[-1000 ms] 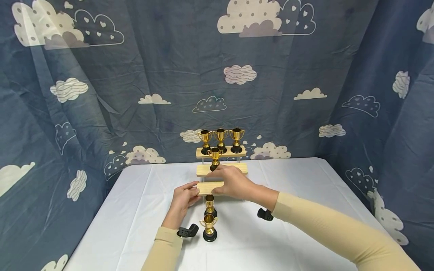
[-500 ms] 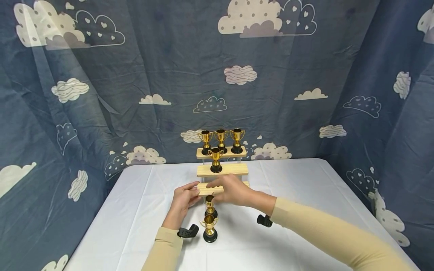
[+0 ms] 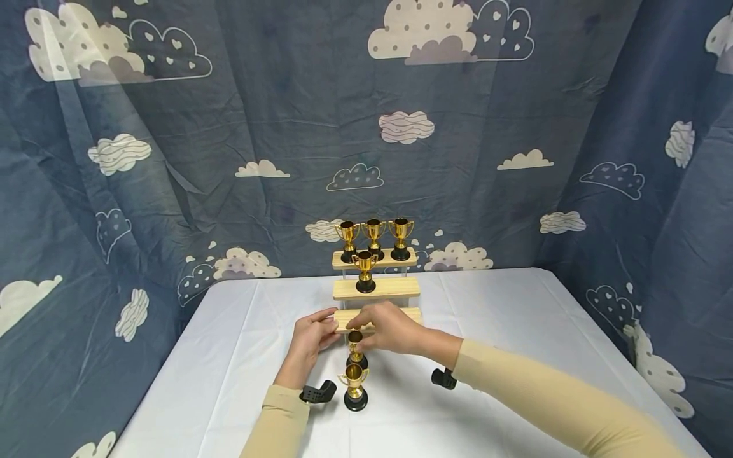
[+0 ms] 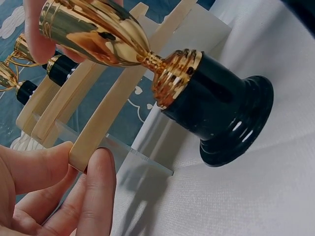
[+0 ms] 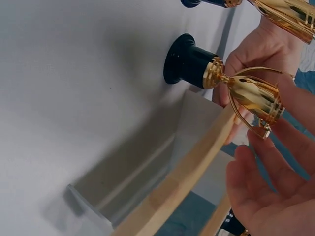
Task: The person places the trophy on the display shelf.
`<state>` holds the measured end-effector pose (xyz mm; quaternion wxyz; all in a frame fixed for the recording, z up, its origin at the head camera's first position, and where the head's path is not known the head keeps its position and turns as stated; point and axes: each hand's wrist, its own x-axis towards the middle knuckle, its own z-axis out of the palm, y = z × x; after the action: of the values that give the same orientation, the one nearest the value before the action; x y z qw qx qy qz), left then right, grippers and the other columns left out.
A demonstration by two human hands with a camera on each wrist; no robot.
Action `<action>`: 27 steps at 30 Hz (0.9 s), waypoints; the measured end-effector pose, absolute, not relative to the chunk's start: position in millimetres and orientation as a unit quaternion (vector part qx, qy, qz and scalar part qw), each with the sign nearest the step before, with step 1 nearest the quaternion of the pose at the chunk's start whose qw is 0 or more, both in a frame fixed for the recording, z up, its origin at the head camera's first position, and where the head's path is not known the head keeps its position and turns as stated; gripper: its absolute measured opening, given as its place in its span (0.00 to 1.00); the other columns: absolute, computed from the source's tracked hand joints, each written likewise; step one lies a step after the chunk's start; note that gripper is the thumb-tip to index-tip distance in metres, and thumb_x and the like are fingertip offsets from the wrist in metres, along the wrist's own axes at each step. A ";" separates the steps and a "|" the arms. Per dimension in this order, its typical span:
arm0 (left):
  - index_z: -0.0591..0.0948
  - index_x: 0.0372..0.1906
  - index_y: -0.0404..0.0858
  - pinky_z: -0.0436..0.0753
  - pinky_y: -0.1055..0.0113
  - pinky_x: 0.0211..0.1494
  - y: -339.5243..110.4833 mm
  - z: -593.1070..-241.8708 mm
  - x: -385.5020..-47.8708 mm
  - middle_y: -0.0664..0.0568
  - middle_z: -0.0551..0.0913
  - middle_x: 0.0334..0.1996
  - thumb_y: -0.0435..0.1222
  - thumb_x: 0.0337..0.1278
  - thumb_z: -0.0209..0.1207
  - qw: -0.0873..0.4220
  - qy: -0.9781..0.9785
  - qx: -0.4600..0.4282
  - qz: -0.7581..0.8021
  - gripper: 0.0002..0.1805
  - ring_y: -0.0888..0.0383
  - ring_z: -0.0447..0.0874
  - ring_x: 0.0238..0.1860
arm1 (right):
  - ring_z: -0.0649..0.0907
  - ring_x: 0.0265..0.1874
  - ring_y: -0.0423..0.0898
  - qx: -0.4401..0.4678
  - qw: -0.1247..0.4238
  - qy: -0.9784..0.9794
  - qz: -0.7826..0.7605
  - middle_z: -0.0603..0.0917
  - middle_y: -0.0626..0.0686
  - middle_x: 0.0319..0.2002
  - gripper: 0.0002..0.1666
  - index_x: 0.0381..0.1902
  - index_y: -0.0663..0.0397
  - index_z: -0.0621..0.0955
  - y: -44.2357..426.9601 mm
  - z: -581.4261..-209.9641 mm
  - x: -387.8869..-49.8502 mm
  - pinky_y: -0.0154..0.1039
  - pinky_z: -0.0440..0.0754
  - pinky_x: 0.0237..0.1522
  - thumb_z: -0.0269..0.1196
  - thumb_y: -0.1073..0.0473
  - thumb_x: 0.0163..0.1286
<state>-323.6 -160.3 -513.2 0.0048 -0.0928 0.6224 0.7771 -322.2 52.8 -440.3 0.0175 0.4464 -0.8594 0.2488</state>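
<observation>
My left hand (image 3: 311, 337) pinches the left end of the lowest wooden board (image 4: 113, 110) of a three-step display stand, thumb on one side and fingers on the other. My right hand (image 3: 392, 329) has its thumb and fingers around the rim and handles of a small gold trophy cup (image 5: 253, 96) with a black base. That trophy stands upright on the white cloth, just in front of the stand. Nearer to me stands a second gold trophy (image 3: 354, 387), by my left wrist. On the middle board (image 3: 395, 287) one trophy (image 3: 365, 270) stands left of centre.
Three gold trophies stand in a row on the top board (image 3: 338, 259); the middle one (image 3: 374, 238) is between the others. Clear supports (image 4: 142, 156) hold up the boards. Behind the white-covered table (image 3: 487, 356) hangs a dark blue cloud-patterned curtain (image 3: 458, 191).
My right hand has left the trophy on the middle board and come down and toward me, to the trophy before the stand. My left hand stays on the lowest board.
</observation>
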 end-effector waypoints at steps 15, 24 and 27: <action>0.81 0.60 0.28 0.90 0.66 0.40 -160.2 -514.1 -325.2 0.40 0.84 0.43 0.22 0.59 0.63 0.003 0.625 -0.089 0.776 0.22 0.57 0.86 0.33 | 0.85 0.37 0.44 0.450 0.039 -0.853 0.264 0.86 0.43 0.38 0.22 0.45 0.51 0.90 48.6 -447.4 -321.1 0.28 0.82 0.37 0.79 0.50 0.54; 0.81 0.60 0.28 0.90 0.66 0.41 -160.4 -514.4 -326.1 0.37 0.84 0.45 0.21 0.57 0.63 0.004 0.620 -0.095 0.779 0.23 0.57 0.86 0.34 | 0.77 0.26 0.32 0.439 0.053 -0.854 0.274 0.85 0.42 0.33 0.22 0.43 0.52 0.91 47.4 -451.0 -319.9 0.26 0.79 0.26 0.80 0.49 0.52; 0.81 0.60 0.28 0.90 0.66 0.41 -159.7 -513.5 -325.4 0.33 0.83 0.48 0.21 0.57 0.63 0.003 0.618 -0.096 0.780 0.23 0.56 0.87 0.36 | 0.77 0.25 0.32 0.435 0.056 -0.855 0.279 0.85 0.43 0.32 0.21 0.42 0.52 0.91 47.6 -451.4 -318.9 0.26 0.79 0.26 0.80 0.49 0.52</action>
<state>-325.4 -159.7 -513.5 0.0033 -0.0956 0.6184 0.7800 -318.9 47.6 -451.4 0.0559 0.4346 -0.8545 0.2789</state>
